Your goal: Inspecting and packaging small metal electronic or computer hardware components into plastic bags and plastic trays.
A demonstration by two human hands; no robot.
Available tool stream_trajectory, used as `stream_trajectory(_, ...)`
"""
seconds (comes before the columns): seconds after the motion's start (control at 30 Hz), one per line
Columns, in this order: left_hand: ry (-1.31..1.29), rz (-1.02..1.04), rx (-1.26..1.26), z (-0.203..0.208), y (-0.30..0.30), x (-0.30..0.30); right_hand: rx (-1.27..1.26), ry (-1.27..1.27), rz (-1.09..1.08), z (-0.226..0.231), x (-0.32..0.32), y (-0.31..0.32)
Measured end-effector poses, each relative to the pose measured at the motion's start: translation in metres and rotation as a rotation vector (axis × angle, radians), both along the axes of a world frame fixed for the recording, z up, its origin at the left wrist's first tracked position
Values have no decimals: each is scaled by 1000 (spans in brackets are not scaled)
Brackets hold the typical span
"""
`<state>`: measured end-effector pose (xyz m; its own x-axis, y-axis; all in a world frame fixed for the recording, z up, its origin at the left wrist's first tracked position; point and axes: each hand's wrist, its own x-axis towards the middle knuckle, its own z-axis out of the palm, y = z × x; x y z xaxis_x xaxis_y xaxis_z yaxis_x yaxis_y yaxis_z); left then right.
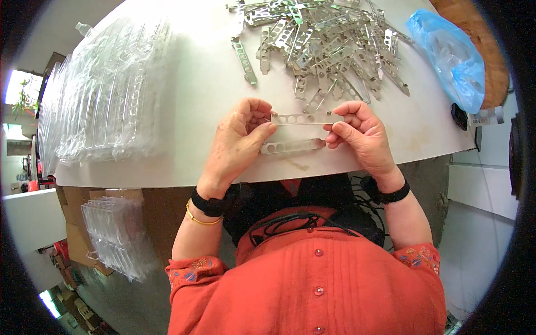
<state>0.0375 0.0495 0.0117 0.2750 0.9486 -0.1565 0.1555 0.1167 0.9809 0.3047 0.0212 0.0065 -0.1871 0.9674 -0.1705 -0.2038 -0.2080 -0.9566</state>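
Note:
Between both hands a flat metal bracket with a row of round holes is held level above the table's near part. My left hand pinches its left end, and my right hand pinches the right end with thumb and fingers. Closer to me lies a second metal bracket of the same kind, resting on the white table just below the held one. Farther back spreads a large heap of loose metal brackets, with a single greenish-looking bracket at its left side.
Clear plastic trays are stacked at the table's left. More clear trays stand lower, over a cardboard box. A blue plastic bag lies at the right edge beside a small black object. The white table has a curved near edge.

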Motion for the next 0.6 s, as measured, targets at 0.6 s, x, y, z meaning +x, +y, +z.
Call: stream_trajectory(0.6, -27, 3, -24, -1, 1, -1, 30, 16, -27, -1, -5, -1)
